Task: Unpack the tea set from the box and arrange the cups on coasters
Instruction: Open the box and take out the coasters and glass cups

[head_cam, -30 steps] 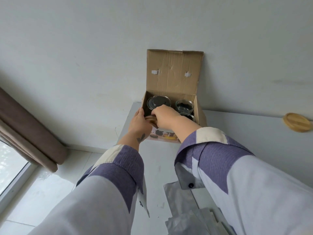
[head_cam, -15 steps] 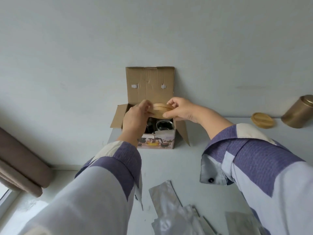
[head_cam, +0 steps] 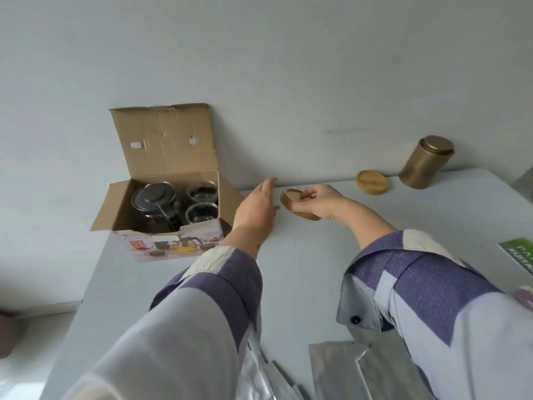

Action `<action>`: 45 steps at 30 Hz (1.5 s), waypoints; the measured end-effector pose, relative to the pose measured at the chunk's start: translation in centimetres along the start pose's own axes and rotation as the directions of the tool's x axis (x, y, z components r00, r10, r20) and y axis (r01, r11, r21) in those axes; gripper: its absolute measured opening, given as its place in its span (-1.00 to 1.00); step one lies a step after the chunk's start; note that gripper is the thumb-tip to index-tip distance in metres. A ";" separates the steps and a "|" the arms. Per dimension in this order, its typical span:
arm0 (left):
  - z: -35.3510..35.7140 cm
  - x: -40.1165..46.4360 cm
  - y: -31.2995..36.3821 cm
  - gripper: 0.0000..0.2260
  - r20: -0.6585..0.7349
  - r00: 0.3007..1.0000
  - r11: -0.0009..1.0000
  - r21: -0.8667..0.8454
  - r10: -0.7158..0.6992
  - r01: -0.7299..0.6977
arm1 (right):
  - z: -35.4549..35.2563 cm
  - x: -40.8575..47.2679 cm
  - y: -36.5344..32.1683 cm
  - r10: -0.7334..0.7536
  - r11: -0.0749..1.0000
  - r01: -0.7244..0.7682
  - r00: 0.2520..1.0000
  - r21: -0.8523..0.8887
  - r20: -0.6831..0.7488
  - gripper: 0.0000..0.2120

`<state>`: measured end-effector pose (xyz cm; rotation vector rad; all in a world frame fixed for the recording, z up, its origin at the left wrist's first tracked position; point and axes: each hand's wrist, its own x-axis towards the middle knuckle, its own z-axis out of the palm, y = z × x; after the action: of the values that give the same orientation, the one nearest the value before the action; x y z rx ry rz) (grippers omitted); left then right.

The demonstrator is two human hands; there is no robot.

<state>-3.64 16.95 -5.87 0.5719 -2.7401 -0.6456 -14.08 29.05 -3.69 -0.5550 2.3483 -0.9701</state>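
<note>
Surface: pale grey table set against a plain grey-white wall; the scene is viewed from above by the head camera.
Change since 0.5 s ago: the wooden coasters, then held by both hands above the box, have been carried to the right and are now low over the table beside the box. The left hand has been taken off them.
Right hand: the right hand is curled round the coasters, fingers over the top edge, so that the stack is gripped by it alone.
Left hand: held flat with straight fingers, nothing gripped, just left of the stack; whether a fingertip touches the wood cannot be told.
Coasters relative to the grip: the stack lies under and in front of the right palm, tilted, its lower rim at or just above the table surface; contact cannot be told.
Look of the coasters: round, light brown wood, thin discs stacked; the exact count cannot be made out.
Placed coaster: 1 more wooden coaster lies flat near the wall, well to the right of the hands.
Box: brown cardboard, lid flap up against the wall, printed front panel.
Box contents: 1 glass teapot with a dark lid and 2 glass cups are seen standing inside.
Other things: a gold tin beside the placed coaster, silver foil pouches at the near edge, a green packet at the right.
</note>
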 end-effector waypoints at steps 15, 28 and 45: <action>11.0 5.0 -1.5 -0.06 0.514 0.768 0.922 0.264 -0.382 0.282 | -1.8 14.7 9.2 -0.088 0.911 -0.018 0.968 -0.411 -0.236 -0.44; 11.5 5.0 -2.0 -0.03 0.510 0.773 0.924 0.262 -0.378 0.279 | -0.1 20.4 10.9 -0.126 0.930 -0.018 0.923 -0.368 -0.363 -0.48; 11.3 5.2 -1.7 -0.02 0.526 0.751 0.913 0.306 -0.399 0.271 | -1.6 17.4 9.0 -0.006 0.909 -0.065 0.986 -0.412 -0.169 -0.20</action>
<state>-11.59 17.42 -15.58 1.1065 -3.3433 -0.7040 -30.02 26.16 -14.85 -0.6149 2.7273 -0.5110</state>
